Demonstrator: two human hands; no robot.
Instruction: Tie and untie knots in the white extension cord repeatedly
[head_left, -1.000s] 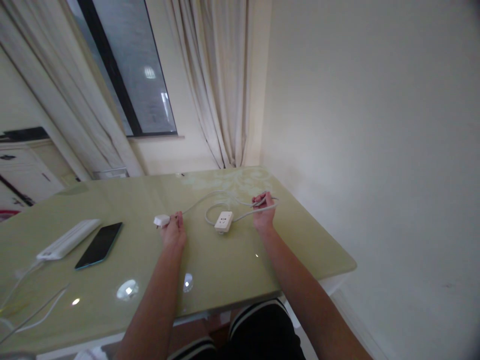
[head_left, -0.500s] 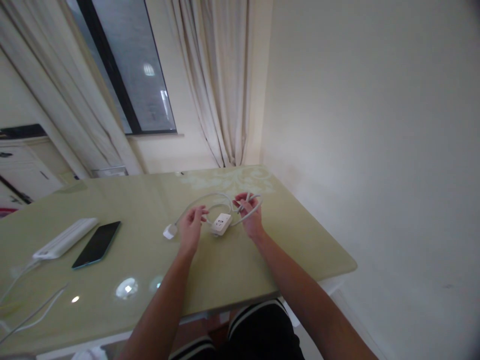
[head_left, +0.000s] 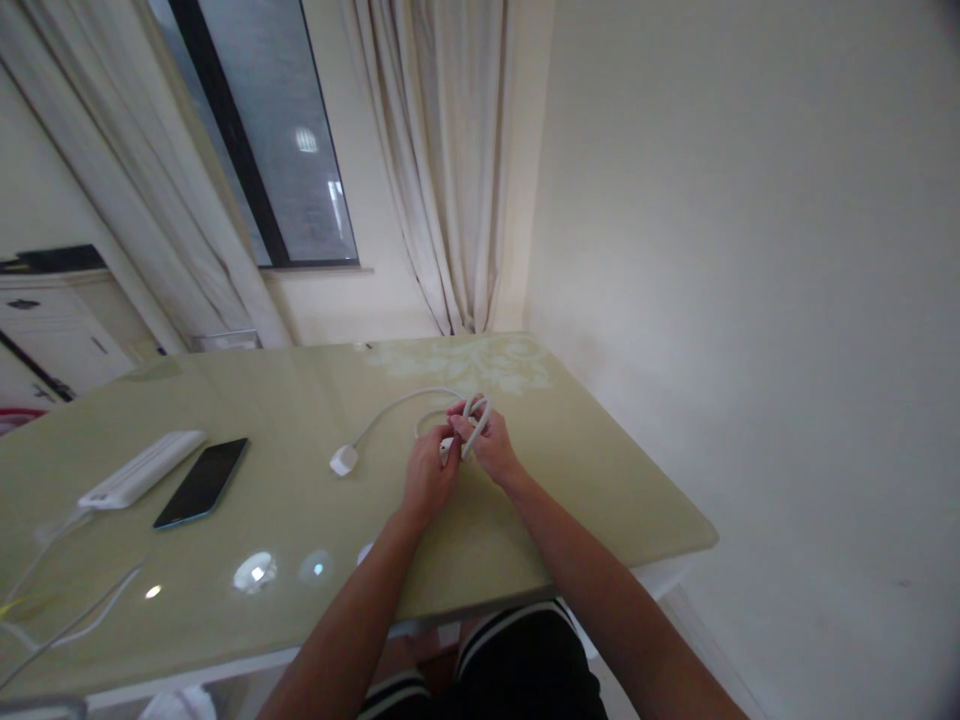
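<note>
My left hand [head_left: 433, 468] is closed on a small white socket block [head_left: 448, 449], most of which its fingers cover. Right beside it, my right hand [head_left: 487, 440] grips a looped stretch of the white power cord [head_left: 481, 425]. The fingers of both hands nearly meet. From the hands the cord curves back and left over the table to a white plug [head_left: 343, 460], which lies on the tabletop.
A black phone [head_left: 202, 482] lies on the glossy green table [head_left: 315, 520] at left. Beside it is a long white power strip [head_left: 141, 470] with a cable. More white cable [head_left: 97, 612] lies at the near left. A wall [head_left: 750, 300] borders the right side.
My left hand has moved right and taken hold of the socket block. My right hand, with the cord loop, has shifted slightly left towards it. The view has tilted a little.
</note>
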